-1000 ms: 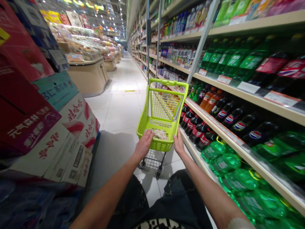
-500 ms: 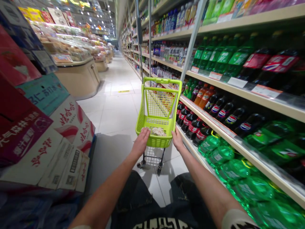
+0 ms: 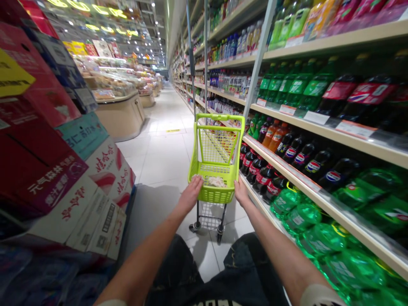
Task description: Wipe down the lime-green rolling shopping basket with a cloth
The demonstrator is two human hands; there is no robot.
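1. Someone's left hand (image 3: 191,191) is resting its fingers over the near left corner of a small green shopping cart (image 3: 218,169), while the right hand (image 3: 241,192) is touching the near right corner.
2. Neither hand is hanging free, but from where I'm standing I can't tell whether they are gripping or just resting.
3. That cart is standing upright just right of the frame's centre, its wheels (image 3: 219,233) sitting on the pale tiled floor (image 3: 156,170).
4. Inside, close to the hands, a pale crumpled item (image 3: 217,182) is lying; I can't make out what.
5. Along the right side, shelves (image 3: 334,44) are holding green bottles (image 3: 312,91) upright at upper right, and larger green bottles (image 3: 321,240) are lying at lower right.
6. Stacked boxes (image 3: 76,212) are crowding the left edge.
7. Towards the upper left, a display counter (image 3: 119,118) is standing beside the aisle.
8. Dark trousers (image 3: 248,259) are showing at the bottom.
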